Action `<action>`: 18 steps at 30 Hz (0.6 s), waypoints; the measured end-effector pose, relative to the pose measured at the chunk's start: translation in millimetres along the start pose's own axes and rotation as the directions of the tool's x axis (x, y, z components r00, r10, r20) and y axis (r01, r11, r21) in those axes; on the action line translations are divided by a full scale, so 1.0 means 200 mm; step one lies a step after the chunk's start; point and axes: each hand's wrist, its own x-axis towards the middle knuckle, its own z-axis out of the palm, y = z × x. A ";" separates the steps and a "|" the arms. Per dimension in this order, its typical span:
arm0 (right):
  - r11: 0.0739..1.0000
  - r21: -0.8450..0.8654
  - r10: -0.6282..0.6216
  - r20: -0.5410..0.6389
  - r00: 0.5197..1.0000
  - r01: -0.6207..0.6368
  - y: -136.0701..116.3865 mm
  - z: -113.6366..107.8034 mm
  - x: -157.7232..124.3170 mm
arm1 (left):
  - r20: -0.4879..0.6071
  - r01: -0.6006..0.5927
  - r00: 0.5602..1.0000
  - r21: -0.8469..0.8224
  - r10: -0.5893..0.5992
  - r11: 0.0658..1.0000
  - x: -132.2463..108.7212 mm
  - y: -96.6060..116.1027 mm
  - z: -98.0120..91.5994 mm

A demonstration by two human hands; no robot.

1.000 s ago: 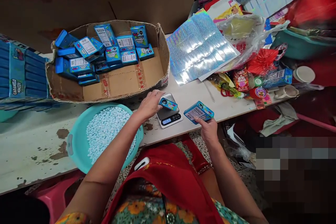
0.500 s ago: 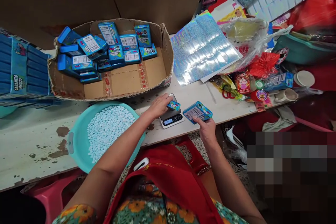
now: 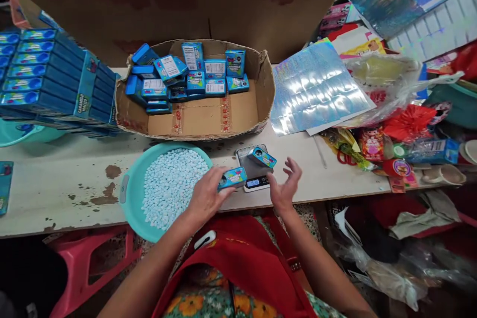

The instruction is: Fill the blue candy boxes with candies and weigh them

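Observation:
My left hand [image 3: 206, 196] is closed around a small blue candy box [image 3: 231, 178] and holds it over the near left side of a digital scale [image 3: 257, 183], whose display is lit. Another blue candy box [image 3: 263, 157] rests on the scale's metal plate. To the right of the scale, my right hand [image 3: 286, 186] has its fingers spread and holds nothing. A turquoise basin [image 3: 128, 213] of pale blue candies [image 3: 173, 186] stands beside my left forearm.
Behind the basin stands a cut-down cardboard box [image 3: 201, 124] with several blue candy boxes inside. Stacked blue cartons [image 3: 55, 79] rise on the left. Shiny holographic sheets [image 3: 320, 89] and plastic bags [image 3: 376, 79] lie to the right. A pink stool [image 3: 80, 263] is below the table.
My right hand has let go of the candy box it held and opened. My left hand has moved off the scale plate with a box, leaving one there. The view has turned left.

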 end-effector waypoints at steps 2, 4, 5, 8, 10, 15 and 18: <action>0.999 0.043 -0.027 0.270 0.962 0.016 -0.10 -0.03 -0.09 | 0.034 0.015 0.999 -0.097 -0.012 0.995 -0.05 0.01 0.02; 0.995 0.047 0.046 0.565 0.824 -0.088 -0.19 -0.01 -0.18 | 0.079 0.057 0.996 -0.211 -0.041 0.976 -0.08 0.00 0.01; 0.988 0.031 0.094 0.649 0.755 -0.150 -0.22 0.02 -0.22 | 0.084 0.100 0.993 -0.262 -0.080 0.960 -0.09 -0.03 -0.01; 0.964 0.034 0.160 0.714 0.682 -0.262 -0.28 0.09 -0.29 | -0.052 0.258 0.959 -0.250 -0.279 0.933 -0.08 -0.22 -0.09; 0.963 0.059 0.138 0.728 0.672 -0.262 -0.30 0.13 -0.31 | -0.185 0.336 0.921 -0.067 -0.343 0.939 -0.06 -0.38 -0.13; 0.978 0.075 0.075 0.742 0.666 -0.195 -0.33 0.16 -0.35 | -0.153 0.350 0.935 0.252 -0.320 0.902 -0.06 -0.61 -0.13; 0.980 0.061 0.090 0.711 0.698 -0.189 -0.33 0.17 -0.35 | -0.147 0.353 0.934 0.246 -0.325 0.903 -0.10 -0.60 -0.14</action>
